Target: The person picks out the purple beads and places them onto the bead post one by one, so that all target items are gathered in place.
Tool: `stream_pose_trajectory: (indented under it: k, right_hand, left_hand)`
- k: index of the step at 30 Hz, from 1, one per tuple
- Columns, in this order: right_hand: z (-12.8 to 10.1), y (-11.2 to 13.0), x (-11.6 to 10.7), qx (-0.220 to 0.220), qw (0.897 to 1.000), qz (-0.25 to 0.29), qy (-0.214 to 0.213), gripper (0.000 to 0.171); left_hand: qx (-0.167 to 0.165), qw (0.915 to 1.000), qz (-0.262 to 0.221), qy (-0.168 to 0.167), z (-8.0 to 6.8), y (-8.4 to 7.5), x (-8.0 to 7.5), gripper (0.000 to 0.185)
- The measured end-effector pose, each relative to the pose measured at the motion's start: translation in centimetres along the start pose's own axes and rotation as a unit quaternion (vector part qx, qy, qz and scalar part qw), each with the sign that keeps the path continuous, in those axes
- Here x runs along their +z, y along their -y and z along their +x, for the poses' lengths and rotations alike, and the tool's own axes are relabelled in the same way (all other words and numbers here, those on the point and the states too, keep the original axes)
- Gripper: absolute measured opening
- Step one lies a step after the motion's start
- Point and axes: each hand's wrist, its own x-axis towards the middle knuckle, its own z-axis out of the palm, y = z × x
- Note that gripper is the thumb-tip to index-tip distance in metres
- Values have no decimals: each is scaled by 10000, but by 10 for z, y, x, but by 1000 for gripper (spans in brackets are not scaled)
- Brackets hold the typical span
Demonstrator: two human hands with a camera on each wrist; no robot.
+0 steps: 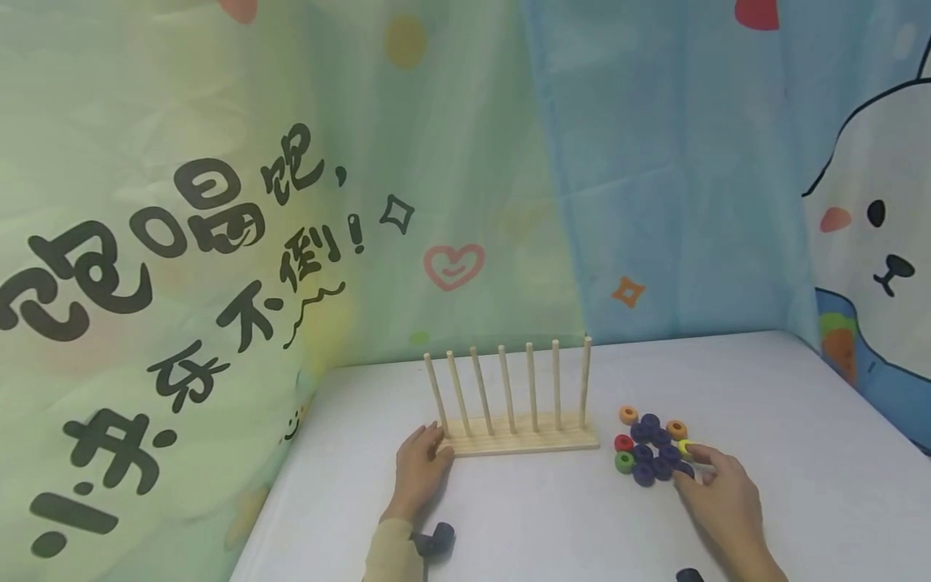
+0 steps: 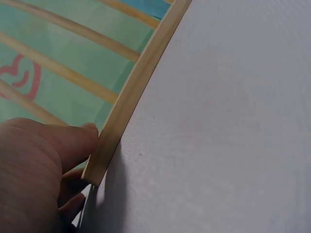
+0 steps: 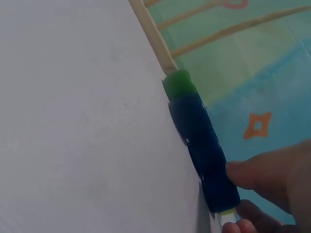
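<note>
My left hand (image 1: 420, 467) holds the left end of a wooden stand (image 1: 524, 443), a flat base with a row of several upright pegs. In the left wrist view the thumb (image 2: 77, 143) presses the front edge and the fingers reach behind the end. My right hand (image 1: 727, 499) is at the right side of a cluster of beads, pinching a dark blue bead (image 3: 221, 194) between thumb and fingers. A yellow bead (image 1: 684, 446) lies right by its index finger. Other dark blue beads (image 1: 643, 474) lie close together, with a green bead (image 1: 618, 465) at the left.
A red bead (image 1: 619, 445) and two orange beads (image 1: 623, 419) lie around the cluster's edge, right of the stand. Everything rests on a white table (image 1: 538, 517). Behind it hangs a printed curtain (image 1: 465, 186).
</note>
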Motion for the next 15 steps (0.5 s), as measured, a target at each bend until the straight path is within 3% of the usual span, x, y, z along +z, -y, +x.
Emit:
stream_pose_trajectory:
  k: [4,15]
  right_hand:
    - [1,-1,-1,146,9992,-36,372,55]
    - [7,-3,7,541,9954,-488,627,51]
  left_hand:
    - [-55,10000,40,22,0,2,-1,39]
    - [89,9997,207,-125,2,2,2,37]
